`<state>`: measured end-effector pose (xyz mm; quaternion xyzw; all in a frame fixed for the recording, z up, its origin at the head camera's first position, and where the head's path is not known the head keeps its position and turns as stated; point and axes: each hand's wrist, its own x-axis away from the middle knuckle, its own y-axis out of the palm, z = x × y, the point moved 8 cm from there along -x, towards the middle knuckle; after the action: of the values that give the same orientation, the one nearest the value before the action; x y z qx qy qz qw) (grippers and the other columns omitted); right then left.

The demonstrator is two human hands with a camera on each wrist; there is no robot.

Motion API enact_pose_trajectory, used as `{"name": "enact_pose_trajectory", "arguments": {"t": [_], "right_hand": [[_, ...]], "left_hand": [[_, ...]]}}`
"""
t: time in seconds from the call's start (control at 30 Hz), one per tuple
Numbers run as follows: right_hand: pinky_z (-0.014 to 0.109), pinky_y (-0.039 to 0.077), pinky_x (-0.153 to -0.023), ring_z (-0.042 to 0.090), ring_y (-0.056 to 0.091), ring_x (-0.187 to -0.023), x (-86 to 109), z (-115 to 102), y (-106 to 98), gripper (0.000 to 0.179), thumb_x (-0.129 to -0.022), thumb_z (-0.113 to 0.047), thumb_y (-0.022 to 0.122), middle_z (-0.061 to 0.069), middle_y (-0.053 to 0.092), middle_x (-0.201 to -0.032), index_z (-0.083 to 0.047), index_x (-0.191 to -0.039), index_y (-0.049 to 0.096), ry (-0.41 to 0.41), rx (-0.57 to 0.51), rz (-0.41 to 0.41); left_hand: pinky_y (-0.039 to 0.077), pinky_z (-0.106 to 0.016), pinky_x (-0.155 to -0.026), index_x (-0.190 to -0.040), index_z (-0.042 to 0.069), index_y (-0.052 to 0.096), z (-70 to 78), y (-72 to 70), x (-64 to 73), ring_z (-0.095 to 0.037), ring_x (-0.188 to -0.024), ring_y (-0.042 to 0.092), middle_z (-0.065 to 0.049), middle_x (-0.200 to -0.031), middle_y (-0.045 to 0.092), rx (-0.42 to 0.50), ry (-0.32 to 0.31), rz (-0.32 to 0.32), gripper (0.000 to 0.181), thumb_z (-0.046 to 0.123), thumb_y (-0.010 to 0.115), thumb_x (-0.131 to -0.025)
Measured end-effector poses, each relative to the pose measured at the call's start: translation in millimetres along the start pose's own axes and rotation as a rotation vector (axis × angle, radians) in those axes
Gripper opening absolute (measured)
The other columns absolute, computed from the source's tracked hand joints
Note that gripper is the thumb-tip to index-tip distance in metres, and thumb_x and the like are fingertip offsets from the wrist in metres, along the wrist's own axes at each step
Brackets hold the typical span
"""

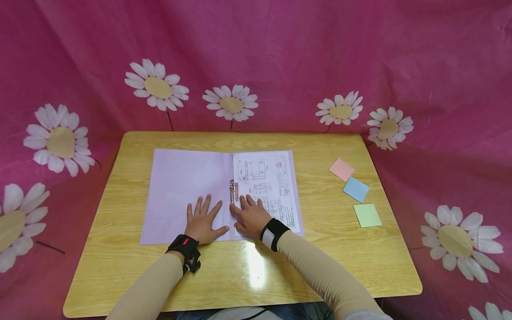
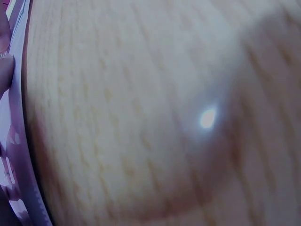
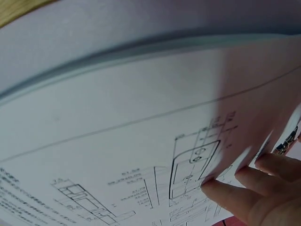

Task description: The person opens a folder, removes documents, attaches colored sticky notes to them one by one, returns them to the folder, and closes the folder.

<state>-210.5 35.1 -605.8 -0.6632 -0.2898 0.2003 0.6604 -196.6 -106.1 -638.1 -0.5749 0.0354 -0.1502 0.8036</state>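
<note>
A purple folder (image 1: 180, 186) lies spread flat on the table, its metal clip (image 1: 232, 191) at the spine. White sheets with a technical drawing (image 1: 260, 173) sit on its right half. My left hand (image 1: 202, 224) rests on the lower part of the left cover, fingers spread and straight. On the lower left of the drawing lies my right hand (image 1: 253, 218), its fingertips near the clip. Up close in the right wrist view, the fingers (image 3: 230, 195) touch the printed sheet (image 3: 117, 103). The left wrist view shows mostly wood grain, with the folder's edge at far left.
To the right of the folder, pink (image 1: 342, 169), blue (image 1: 356, 190) and green sticky-note pads (image 1: 367, 215) lie on the wooden table (image 1: 320, 266). A pink curtain (image 1: 288, 58) with daisies hangs behind and beside the table.
</note>
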Motion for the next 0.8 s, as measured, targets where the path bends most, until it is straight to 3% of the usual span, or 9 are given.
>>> {"name": "enact_pose_trajectory", "arguments": {"t": [0.4, 0.6, 0.8], "right_hand": [[0.064, 0.040, -0.093, 0.042, 0.041, -0.129, 4.5, -5.3, -7.4, 0.077, -0.089, -0.049, 0.055, 0.022, 0.040, -0.143, -0.026, -0.153, 0.019, 0.012, 0.011, 0.014], [0.064, 0.038, -0.095, 0.041, 0.040, -0.130, 2.6, -5.9, -7.0, 0.095, -0.087, -0.050, 0.057, 0.021, 0.042, -0.143, -0.022, -0.154, -0.005, 0.057, -0.032, 0.007], [0.060, 0.043, -0.090, 0.037, 0.045, -0.125, -1.6, -4.8, -8.4, 0.089, -0.088, -0.048, 0.056, 0.018, 0.049, -0.134, -0.022, -0.155, 0.002, 0.072, -0.013, 0.048]], "left_hand": [[-0.009, -0.064, -0.107, -0.153, 0.029, 0.024, 0.8, -0.1, 2.8, -0.037, -0.144, -0.007, -0.012, -0.160, 0.003, -0.008, -0.009, -0.018, 0.091, 0.075, 0.051, -0.079], [-0.009, -0.065, -0.107, -0.152, 0.028, 0.025, 1.4, -1.5, 4.4, -0.038, -0.144, -0.006, -0.013, -0.160, 0.004, -0.003, -0.005, -0.021, 0.090, 0.074, 0.052, -0.080], [-0.010, -0.066, -0.106, -0.152, 0.025, 0.029, 3.8, -5.8, 2.1, -0.040, -0.143, -0.005, -0.015, -0.159, 0.006, 0.005, -0.005, -0.008, 0.090, 0.070, 0.056, -0.080]]}}
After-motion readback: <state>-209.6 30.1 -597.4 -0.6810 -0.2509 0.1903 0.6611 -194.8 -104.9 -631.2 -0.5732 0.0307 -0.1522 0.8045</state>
